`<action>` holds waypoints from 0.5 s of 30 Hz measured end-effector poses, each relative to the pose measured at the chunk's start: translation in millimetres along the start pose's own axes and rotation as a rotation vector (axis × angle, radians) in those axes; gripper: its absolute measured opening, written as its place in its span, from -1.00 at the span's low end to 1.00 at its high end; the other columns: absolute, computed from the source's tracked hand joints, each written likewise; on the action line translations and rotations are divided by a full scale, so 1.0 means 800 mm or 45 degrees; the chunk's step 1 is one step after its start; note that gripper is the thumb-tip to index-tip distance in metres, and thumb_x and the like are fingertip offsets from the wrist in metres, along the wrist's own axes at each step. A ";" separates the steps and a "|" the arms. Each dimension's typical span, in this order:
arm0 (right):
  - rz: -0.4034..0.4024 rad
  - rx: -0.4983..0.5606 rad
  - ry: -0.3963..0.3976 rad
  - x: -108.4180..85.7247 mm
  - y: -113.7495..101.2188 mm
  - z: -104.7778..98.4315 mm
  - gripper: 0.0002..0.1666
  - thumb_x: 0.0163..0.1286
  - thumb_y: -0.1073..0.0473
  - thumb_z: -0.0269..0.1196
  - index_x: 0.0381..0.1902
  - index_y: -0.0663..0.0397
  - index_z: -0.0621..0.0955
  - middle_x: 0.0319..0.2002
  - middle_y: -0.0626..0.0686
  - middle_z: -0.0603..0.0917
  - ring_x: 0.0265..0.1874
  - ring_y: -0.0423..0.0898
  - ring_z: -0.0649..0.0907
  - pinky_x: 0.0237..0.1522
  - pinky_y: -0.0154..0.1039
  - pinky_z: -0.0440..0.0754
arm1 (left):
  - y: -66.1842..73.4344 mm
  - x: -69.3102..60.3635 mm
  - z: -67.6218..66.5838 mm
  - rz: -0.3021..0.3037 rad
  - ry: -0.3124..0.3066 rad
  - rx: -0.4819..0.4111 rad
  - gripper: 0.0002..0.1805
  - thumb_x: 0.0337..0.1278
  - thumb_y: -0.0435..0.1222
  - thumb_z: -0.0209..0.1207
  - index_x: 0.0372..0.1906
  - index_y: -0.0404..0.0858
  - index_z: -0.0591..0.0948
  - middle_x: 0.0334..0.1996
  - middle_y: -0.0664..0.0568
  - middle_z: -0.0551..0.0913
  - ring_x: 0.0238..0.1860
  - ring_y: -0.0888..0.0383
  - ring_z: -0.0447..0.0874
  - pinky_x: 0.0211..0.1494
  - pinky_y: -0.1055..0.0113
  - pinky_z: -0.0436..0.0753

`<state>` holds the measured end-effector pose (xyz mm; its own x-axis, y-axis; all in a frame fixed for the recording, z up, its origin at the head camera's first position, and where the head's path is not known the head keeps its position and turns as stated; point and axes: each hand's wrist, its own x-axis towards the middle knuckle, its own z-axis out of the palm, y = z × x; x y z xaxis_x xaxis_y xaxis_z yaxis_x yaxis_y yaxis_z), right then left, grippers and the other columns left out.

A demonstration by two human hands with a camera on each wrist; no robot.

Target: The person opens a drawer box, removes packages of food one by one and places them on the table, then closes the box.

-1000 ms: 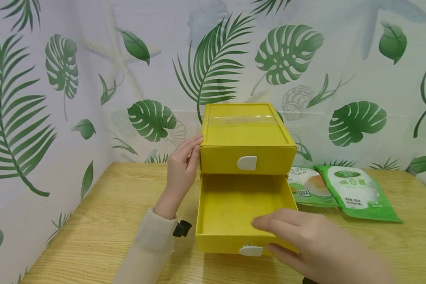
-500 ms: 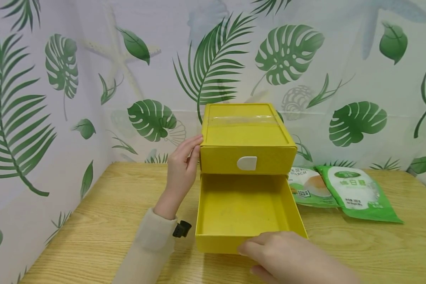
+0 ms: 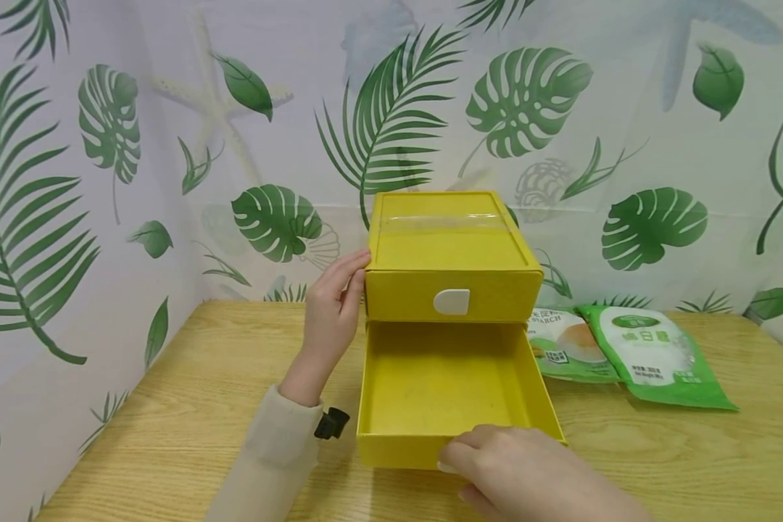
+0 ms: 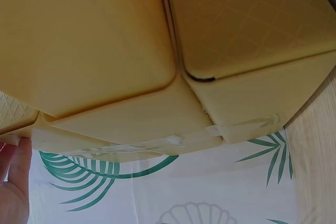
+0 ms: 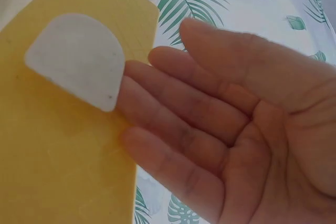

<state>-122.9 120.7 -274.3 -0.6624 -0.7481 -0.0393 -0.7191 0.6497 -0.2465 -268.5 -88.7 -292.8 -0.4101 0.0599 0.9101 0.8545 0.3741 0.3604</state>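
Yellow plastic two-drawer box (image 3: pixel 453 251) stands on the light wood-grain table (image 3: pixel 163 413), before a white leaf-print cloth (image 3: pixel 424 170). Its top bears a strip of clear tape (image 3: pixel 440 222). Upper drawer front (image 3: pixel 398 296) is closed; the yellow lower drawer (image 3: pixel 431 395) is pulled out toward the person.

Left hand (image 3: pixel 329 308): fingers extended, resting against the box's upper left side. Right hand (image 3: pixel 515 467): at the lower drawer's front; fingers loosely extended in the right wrist view, tips at the edge of the rounded white tab (image 5: pixel 79 61). Cannot tell whether they press it.

Two green-and-white printed plastic bags (image 3: pixel 659 355) lie right of the box, side by side.
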 end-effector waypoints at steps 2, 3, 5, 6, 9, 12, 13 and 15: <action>0.013 0.017 -0.004 0.000 -0.001 -0.001 -0.89 0.16 0.16 0.23 -0.39 -0.17 0.49 -0.53 -0.35 0.42 -0.55 -0.35 0.40 -0.50 -0.38 0.48 | 0.000 0.000 0.000 -0.001 0.000 -0.002 -0.78 0.11 -0.53 0.03 -0.14 -0.49 0.56 -0.11 -0.21 0.56 -0.04 0.03 0.51 -0.44 0.38 0.61; 0.020 0.025 -0.006 0.000 -0.001 -0.001 -0.89 0.17 0.16 0.23 -0.40 -0.17 0.49 -0.53 -0.35 0.42 -0.56 -0.35 0.39 -0.50 -0.38 0.47 | 0.000 0.000 0.000 0.000 -0.001 -0.002 -0.78 0.11 -0.53 0.03 -0.14 -0.49 0.56 -0.11 -0.20 0.56 -0.04 0.03 0.51 -0.44 0.37 0.61; 0.034 0.044 -0.009 0.001 -0.002 -0.001 -0.88 0.17 0.18 0.22 -0.42 -0.18 0.49 -0.55 -0.35 0.40 -0.57 -0.35 0.38 -0.51 -0.39 0.46 | 0.001 0.000 -0.001 0.000 -0.002 -0.008 -0.78 0.11 -0.53 0.03 -0.13 -0.49 0.56 -0.11 -0.20 0.56 -0.04 0.03 0.51 -0.47 0.36 0.60; 0.039 0.053 -0.009 0.001 -0.003 -0.002 -0.87 0.17 0.19 0.22 -0.43 -0.19 0.49 -0.56 -0.34 0.40 -0.58 -0.34 0.38 -0.52 -0.40 0.45 | 0.001 0.000 -0.001 0.001 -0.002 -0.008 -0.78 0.11 -0.53 0.03 -0.14 -0.49 0.56 -0.11 -0.20 0.56 -0.04 0.02 0.51 -0.46 0.35 0.61; 0.048 0.075 -0.002 0.002 -0.004 -0.002 -0.84 0.16 0.23 0.22 -0.44 -0.21 0.50 -0.54 -0.33 0.41 -0.58 -0.34 0.38 -0.51 -0.41 0.46 | 0.002 0.000 -0.001 -0.002 -0.004 -0.011 -0.78 0.11 -0.52 0.03 -0.14 -0.49 0.56 -0.11 -0.21 0.56 -0.05 0.01 0.51 -0.48 0.35 0.60; 0.037 0.070 0.018 0.002 -0.004 -0.002 -0.82 0.16 0.25 0.22 -0.46 -0.20 0.50 -0.53 -0.31 0.42 -0.58 -0.35 0.38 -0.52 -0.42 0.46 | 0.002 0.000 -0.002 -0.008 -0.006 -0.009 -0.78 0.12 -0.52 0.03 -0.14 -0.49 0.56 -0.11 -0.21 0.56 -0.05 0.01 0.51 -0.47 0.35 0.61; 0.035 0.067 0.021 0.003 -0.004 -0.002 -0.83 0.16 0.25 0.22 -0.45 -0.20 0.51 -0.53 -0.30 0.43 -0.58 -0.35 0.38 -0.51 -0.42 0.46 | 0.002 0.000 -0.002 -0.012 -0.008 -0.008 -0.78 0.12 -0.52 0.03 -0.13 -0.49 0.56 -0.11 -0.21 0.56 -0.05 0.01 0.51 -0.47 0.35 0.61; 0.030 0.063 0.029 0.003 -0.003 -0.002 -0.82 0.15 0.25 0.23 -0.46 -0.20 0.50 -0.53 -0.30 0.43 -0.58 -0.36 0.38 -0.52 -0.43 0.46 | 0.002 0.000 -0.002 -0.017 -0.010 -0.007 -0.78 0.12 -0.52 0.03 -0.13 -0.49 0.56 -0.11 -0.20 0.56 -0.05 0.01 0.51 -0.46 0.34 0.61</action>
<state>-122.8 117.3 -272.5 -0.6843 -0.7288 -0.0237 -0.6922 0.6595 -0.2931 -266.5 -89.3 -291.8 -0.4240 0.0621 0.9035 0.8506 0.3700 0.3737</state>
